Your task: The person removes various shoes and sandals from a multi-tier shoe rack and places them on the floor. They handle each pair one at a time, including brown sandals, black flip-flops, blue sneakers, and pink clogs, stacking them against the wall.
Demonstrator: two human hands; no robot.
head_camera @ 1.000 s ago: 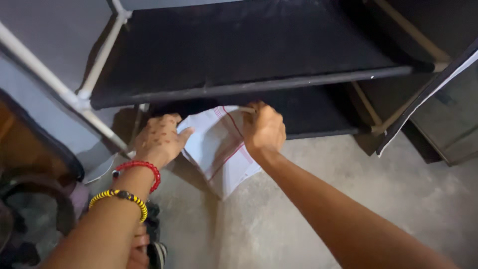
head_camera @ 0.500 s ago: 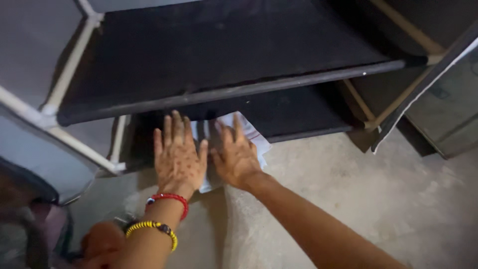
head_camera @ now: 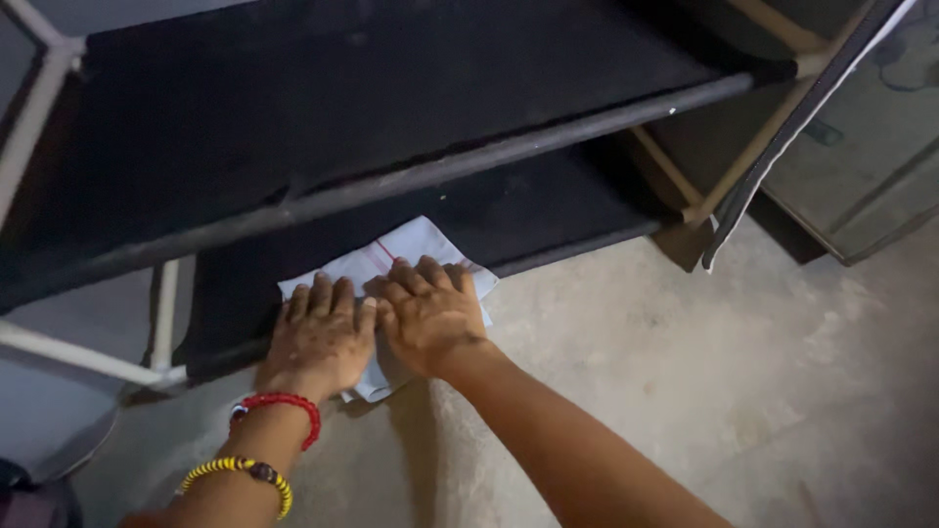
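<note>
Folded white cloth with thin red stripes lies on the front edge of the lowest black shelf, partly overhanging toward the concrete floor. My left hand presses flat on its left part, fingers spread and gripping nothing; my right hand lies just beside it, touching it at the forefinger, palm down on the cloth with the fingers slightly curled, also holding nothing. On my left wrist sit a red bead bracelet and, further up the arm, a yellow and black bead bracelet. Above my hands runs the dark front bar of the upper shelf, and white frame tubes stand at the left. To press this well, I judge I should keep both palms flat and the weight even, so the folds stay square and the stripes do not skew. The overhanging corner looks likely to slip off the shelf edge, so the pressure belongs on the part that the shelf supports.
</note>
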